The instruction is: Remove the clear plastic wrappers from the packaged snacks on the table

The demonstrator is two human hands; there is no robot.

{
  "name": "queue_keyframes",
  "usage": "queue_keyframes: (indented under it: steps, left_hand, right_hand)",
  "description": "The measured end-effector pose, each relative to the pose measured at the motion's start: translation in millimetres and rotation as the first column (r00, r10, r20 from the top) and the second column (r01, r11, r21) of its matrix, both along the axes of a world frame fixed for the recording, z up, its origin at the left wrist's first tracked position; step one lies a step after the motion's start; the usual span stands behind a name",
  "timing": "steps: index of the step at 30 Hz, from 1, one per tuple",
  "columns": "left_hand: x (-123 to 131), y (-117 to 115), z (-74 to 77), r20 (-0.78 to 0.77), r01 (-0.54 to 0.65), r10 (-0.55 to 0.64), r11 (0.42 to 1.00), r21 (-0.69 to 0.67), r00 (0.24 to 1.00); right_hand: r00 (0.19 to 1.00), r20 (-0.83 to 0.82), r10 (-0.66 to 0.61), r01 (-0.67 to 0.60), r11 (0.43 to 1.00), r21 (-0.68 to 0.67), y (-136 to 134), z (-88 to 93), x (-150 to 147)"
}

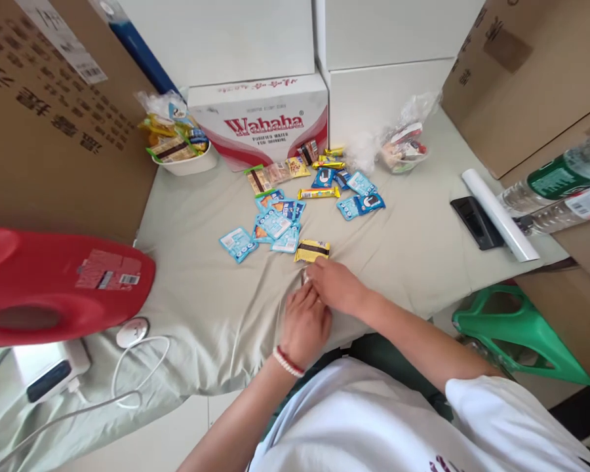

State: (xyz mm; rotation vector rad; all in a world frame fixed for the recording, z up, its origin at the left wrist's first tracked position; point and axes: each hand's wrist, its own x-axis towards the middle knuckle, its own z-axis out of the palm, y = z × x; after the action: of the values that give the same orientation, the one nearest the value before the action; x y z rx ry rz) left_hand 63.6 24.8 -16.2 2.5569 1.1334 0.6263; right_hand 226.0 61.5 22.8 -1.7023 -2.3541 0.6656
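My left hand [305,324], with a beaded bracelet at the wrist, and my right hand [337,285] meet near the front edge of the cloth-covered table. Their fingers are closed together around something small, of which only a pale, shiny bit shows. What it is, I cannot make out. Just beyond my fingertips lies a yellow snack packet [312,250] with a dark band. A pile of light-blue snack packets [274,224] is spread to the left of it. Farther back is a long yellow wrapped bar [319,193], with several blue packets [361,204] to its right.
At the back stands a Wahaba-style white and red carton [265,124]. A white bowl of snacks [189,160] sits left, a clear bowl with a bag [404,157] right. A red plastic container [63,282] and cable [115,373] lie left; plastic bottles [565,174] lie right.
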Motion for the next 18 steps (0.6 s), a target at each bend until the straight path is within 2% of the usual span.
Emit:
queue_keyframes:
  steps: [2, 5, 6, 8, 10, 13, 16, 18]
  left_hand:
    - [-24.3, 9.3, 10.7, 0.173, 0.027, -0.015, 0.997, -0.07, 0.985]
    - [-48.4, 37.5, 27.6, 0.325, -0.122, 0.164, 0.982, -0.146, 0.931]
    - [-47.7, 51.8, 33.0, 0.349, -0.171, 0.208, 0.976, -0.134, 0.914]
    - [-29.7, 87.0, 42.7, 0.379, -0.202, 0.211, 0.977, -0.062, 0.901]
    - [7.8, 128.0, 51.2, 0.376, -0.163, 0.139, 0.986, 0.034, 0.916]
    - [87.4, 189.6, 60.4, 0.367, -0.067, 0.006, 0.986, 0.154, 0.93]
    - [179.7, 242.7, 63.7, 0.347, 0.052, -0.109, 0.984, 0.169, 0.931]
    - [242.2, 272.6, 62.7, 0.36, 0.092, -0.129, 0.989, 0.117, 0.924]
  right_hand:
    - [0.996, 0.006, 0.088, -0.088, 0.993, 0.078, -2.5, -4.6, -3.8]
    - [0.995, 0.011, 0.1, -0.1, 0.977, 0.187, -12.7, -12.6, 2.1]
    - [0.996, 0.021, 0.089, -0.092, 0.974, 0.208, -15.1, -16.0, 3.9]
    - [0.997, 0.045, 0.056, -0.065, 0.967, 0.247, -16.3, -23.7, 4.7]
    - [0.999, 0.045, 0.021, -0.033, 0.957, 0.288, -14.4, -31.6, 2.9]
    - [0.999, -0.027, -0.018, 0.026, 0.941, 0.339, -15.3, -41.0, 1.4]
    - [0.984, -0.167, -0.055, 0.116, 0.918, 0.379, -27.6, -46.7, 5.8]
    - [0.965, -0.259, -0.043, 0.146, 0.909, 0.391, -39.8, -47.6, 11.5]
